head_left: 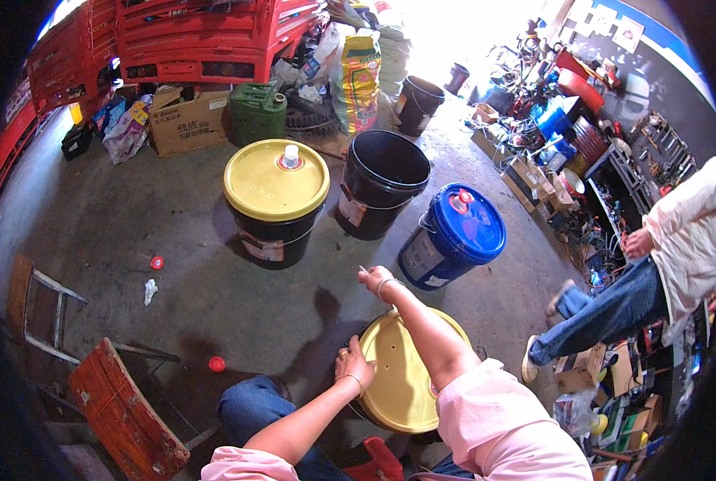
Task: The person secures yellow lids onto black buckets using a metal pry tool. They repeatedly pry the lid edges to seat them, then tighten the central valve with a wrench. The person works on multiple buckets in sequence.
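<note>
Right in front of me stands a bucket with a yellow lid (403, 385). My left hand (355, 365) grips the left rim of this lid, its thumb on top. My right hand (379, 282) is stretched out past the lid's far edge, closed on a small thin light-coloured thing (363, 270) too small to identify. Beyond are a black bucket with a yellow lid (277, 180) and white spout, a lidless black bucket (373, 210), and a blue lidded bucket (430, 252) with a red-and-white spout. The blue bucket is nearest my right hand. My right forearm covers part of the near lid.
Red caps (216, 364) and a crumpled white scrap (150, 291) lie on the concrete floor (213, 312). A wooden-seated folding stool (126, 415) stands left. At right a person (610, 300) is beside heaped parts and cartons (580, 370). Behind are a green jerrycan (257, 114) and red vehicle panels (195, 42).
</note>
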Demonstrator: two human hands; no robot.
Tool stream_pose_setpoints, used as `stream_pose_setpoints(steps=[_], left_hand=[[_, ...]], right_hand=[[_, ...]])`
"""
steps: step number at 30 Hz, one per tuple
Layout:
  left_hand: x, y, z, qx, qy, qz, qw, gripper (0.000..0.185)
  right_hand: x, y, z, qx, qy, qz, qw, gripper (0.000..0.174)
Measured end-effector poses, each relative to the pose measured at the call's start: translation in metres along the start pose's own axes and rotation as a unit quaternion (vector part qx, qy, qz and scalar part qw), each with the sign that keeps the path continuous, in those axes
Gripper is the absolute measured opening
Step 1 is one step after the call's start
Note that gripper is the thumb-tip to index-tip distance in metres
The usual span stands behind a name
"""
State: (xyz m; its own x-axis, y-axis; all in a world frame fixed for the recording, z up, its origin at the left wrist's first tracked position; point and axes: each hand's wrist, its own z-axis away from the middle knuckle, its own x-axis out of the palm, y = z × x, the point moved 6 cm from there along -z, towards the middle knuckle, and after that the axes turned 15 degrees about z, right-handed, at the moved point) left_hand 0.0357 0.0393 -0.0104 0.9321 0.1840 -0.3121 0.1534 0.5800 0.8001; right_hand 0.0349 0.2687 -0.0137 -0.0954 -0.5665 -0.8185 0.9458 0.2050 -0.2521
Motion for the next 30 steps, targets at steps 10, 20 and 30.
stream_pose_setpoints(steps=[10, 20, 30], left_hand=[[0.0, 0.003, -0.001, 0.0, 0.001, 0.001, 1.0, 0.079], [0.001, 0.001, -0.003, 0.005, -0.003, 0.0, 1.0, 0.079], [0.002, -0.001, -0.017, 0.004, -0.03, -0.007, 1.0, 0.079]], right_hand=[[0.008, -0.001, -0.016, -0.014, -0.027, 0.235, 0.972, 0.03], [-0.033, 0.093, -0.074, 0.117, 0.107, -0.028, 0.987, 0.033], [-0.096, 0.252, 0.109, 0.13, 0.069, -0.68, 0.718, 0.033]])
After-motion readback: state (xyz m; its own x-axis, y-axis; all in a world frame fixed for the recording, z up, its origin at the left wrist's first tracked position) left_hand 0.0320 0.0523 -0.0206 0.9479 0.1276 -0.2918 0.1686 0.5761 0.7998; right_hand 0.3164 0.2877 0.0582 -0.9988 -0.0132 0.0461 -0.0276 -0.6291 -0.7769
